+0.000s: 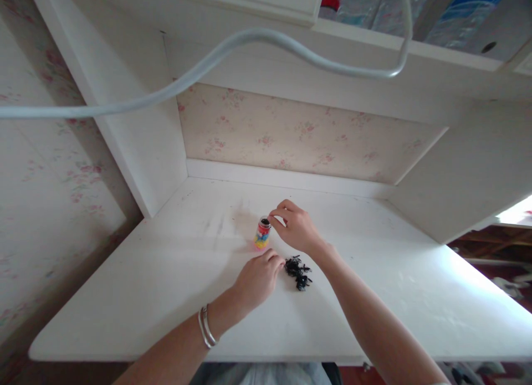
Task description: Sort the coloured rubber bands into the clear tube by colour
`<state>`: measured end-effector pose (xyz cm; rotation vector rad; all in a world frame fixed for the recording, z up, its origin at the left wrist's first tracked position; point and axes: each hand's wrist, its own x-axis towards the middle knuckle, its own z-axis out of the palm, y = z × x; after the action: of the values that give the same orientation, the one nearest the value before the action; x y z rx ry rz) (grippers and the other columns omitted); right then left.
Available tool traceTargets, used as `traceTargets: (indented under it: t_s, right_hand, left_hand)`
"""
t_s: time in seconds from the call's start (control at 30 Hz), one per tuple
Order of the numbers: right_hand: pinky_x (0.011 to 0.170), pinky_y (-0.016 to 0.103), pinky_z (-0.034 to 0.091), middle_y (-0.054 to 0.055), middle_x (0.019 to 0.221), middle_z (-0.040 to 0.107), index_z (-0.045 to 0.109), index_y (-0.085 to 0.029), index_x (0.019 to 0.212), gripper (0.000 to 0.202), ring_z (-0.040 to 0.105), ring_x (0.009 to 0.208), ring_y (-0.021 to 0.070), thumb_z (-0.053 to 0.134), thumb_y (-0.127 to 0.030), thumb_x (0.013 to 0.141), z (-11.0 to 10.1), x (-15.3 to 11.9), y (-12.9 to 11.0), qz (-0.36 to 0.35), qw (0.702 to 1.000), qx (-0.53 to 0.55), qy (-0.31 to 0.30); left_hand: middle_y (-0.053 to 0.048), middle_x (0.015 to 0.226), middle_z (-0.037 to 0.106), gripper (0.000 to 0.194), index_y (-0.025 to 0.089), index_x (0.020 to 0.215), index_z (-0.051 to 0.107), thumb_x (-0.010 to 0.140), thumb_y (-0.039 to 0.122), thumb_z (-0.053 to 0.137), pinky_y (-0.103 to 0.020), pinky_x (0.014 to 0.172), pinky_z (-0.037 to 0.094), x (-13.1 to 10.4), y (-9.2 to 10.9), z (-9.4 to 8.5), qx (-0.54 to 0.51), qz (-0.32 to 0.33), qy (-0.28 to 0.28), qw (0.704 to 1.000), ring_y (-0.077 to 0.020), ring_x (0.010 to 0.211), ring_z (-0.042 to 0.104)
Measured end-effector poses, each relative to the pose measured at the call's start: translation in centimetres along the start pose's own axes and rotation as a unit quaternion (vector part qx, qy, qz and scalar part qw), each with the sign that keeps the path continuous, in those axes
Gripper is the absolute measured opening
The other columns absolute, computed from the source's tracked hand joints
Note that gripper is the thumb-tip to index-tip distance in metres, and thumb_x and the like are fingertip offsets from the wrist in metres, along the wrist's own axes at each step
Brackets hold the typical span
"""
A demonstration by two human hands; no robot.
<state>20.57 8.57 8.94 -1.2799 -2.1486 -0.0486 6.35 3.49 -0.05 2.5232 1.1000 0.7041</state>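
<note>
A small clear jar (262,234) stands upright on the white desk, with colourful contents or print low down and something black at its mouth. My right hand (294,225) is at the jar's rim, thumb and fingers closed together; what they hold is too small to make out. Just in front of the jar, my left hand (258,278) rests low over the desk with its fingers closed, their tips at the left edge of a loose pile of small black pieces (298,272). Whether a piece is between those fingertips is hidden.
The white desk (166,296) has side panels and a low back ledge. A pale cable (257,36) crosses the upper view. Plastic bottles (361,5) sit on the shelf above at right. Silver bangles circle my left wrist.
</note>
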Motion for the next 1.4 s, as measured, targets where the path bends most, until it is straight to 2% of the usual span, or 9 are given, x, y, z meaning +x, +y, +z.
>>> traceTargets:
  t_s: [0.13, 0.27, 0.43, 0.57, 0.67, 0.8, 1.03, 1.4]
  right_hand:
    - [0.064, 0.023, 0.042, 0.002, 0.090, 0.061, 0.070, -0.022, 0.088, 0.017, 0.052, 0.063, 0.0099, 0.054, -0.026, 0.090, -0.7, -0.5, 0.4, 0.022, 0.998, 0.047, 0.039]
    - [0.063, 0.025, 0.043, 0.003, 0.088, 0.061, 0.070, -0.021, 0.089, 0.019, 0.051, 0.059, 0.0098, 0.053, -0.028, 0.091, -0.9, -1.6, 1.0, 0.054, 0.993, 0.082, 0.060]
    - [0.065, 0.025, 0.044, 0.003, 0.096, 0.061, 0.068, -0.026, 0.106, 0.023, 0.052, 0.060, 0.0096, 0.052, -0.026, 0.090, -0.1, -3.0, 1.4, 0.062, 0.994, 0.091, 0.014]
    - [0.065, 0.024, 0.044, 0.003, 0.102, 0.059, 0.064, -0.028, 0.115, 0.028, 0.055, 0.065, 0.0102, 0.052, -0.024, 0.090, 0.3, -3.2, 1.1, 0.048, 0.996, 0.072, -0.010]
    - [0.069, 0.025, 0.044, 0.003, 0.104, 0.059, 0.062, -0.030, 0.118, 0.030, 0.057, 0.069, 0.0113, 0.051, -0.024, 0.091, 0.3, -3.1, 0.8, 0.040, 0.998, 0.045, -0.016]
    - [0.068, 0.026, 0.044, 0.003, 0.107, 0.059, 0.060, -0.030, 0.120, 0.032, 0.060, 0.075, 0.0139, 0.049, -0.024, 0.091, 0.1, -3.0, 0.4, 0.033, 0.999, -0.001, -0.036]
    - [0.057, 0.025, 0.041, 0.005, 0.109, 0.059, 0.059, -0.031, 0.121, 0.042, 0.061, 0.073, 0.0163, 0.047, -0.014, 0.084, -0.4, -2.5, -0.3, 0.009, 0.994, -0.075, -0.073]
    - [0.068, 0.025, 0.044, 0.003, 0.104, 0.060, 0.066, -0.031, 0.113, 0.036, 0.060, 0.072, 0.0131, 0.049, -0.015, 0.086, 0.0, -2.7, 0.6, 0.043, 0.999, -0.012, -0.012]
  left_hand:
    - [-0.002, 0.095, 0.064, 0.023, 0.021, 0.098, 0.061, 0.096, 0.024, 0.038, -0.027, 0.079, 0.049, 0.4, 0.1, -1.2, -0.025, 0.004, 0.049, 0.998, -0.0140, 0.087, 0.062]
    - [-0.004, 0.097, 0.065, 0.022, 0.021, 0.100, 0.062, 0.096, 0.028, 0.041, -0.028, 0.084, 0.049, 0.8, 0.1, -3.1, -0.094, 0.006, 0.140, 0.986, -0.0142, 0.090, 0.062]
    - [-0.006, 0.098, 0.066, 0.023, 0.021, 0.098, 0.064, 0.094, 0.030, 0.044, -0.028, 0.084, 0.050, 1.6, -0.8, -5.6, -0.124, -0.010, 0.252, 0.960, -0.0152, 0.092, 0.061]
    - [-0.004, 0.094, 0.066, 0.022, 0.020, 0.092, 0.065, 0.091, 0.035, 0.049, -0.022, 0.069, 0.050, 2.8, -1.9, -7.0, -0.118, -0.073, 0.304, 0.943, -0.0128, 0.082, 0.061]
    - [-0.004, 0.095, 0.067, 0.026, 0.020, 0.093, 0.066, 0.090, 0.040, 0.050, -0.021, 0.064, 0.051, 3.7, -2.6, -6.9, -0.146, -0.105, 0.306, 0.935, -0.0125, 0.078, 0.062]
    - [-0.004, 0.093, 0.069, 0.029, 0.020, 0.094, 0.067, 0.089, 0.043, 0.050, -0.022, 0.064, 0.053, 4.3, -3.3, -6.0, -0.179, -0.124, 0.276, 0.936, -0.0136, 0.078, 0.064]
    - [-0.004, 0.093, 0.069, 0.029, 0.020, 0.094, 0.067, 0.090, 0.042, 0.049, -0.023, 0.067, 0.053, 4.5, -3.1, -5.8, -0.172, -0.107, 0.260, 0.944, -0.0146, 0.082, 0.065]
    - [-0.005, 0.093, 0.066, 0.026, 0.020, 0.089, 0.068, 0.091, 0.036, 0.047, -0.023, 0.068, 0.051, 5.1, -2.9, -6.8, -0.124, -0.070, 0.248, 0.958, -0.0141, 0.084, 0.062]
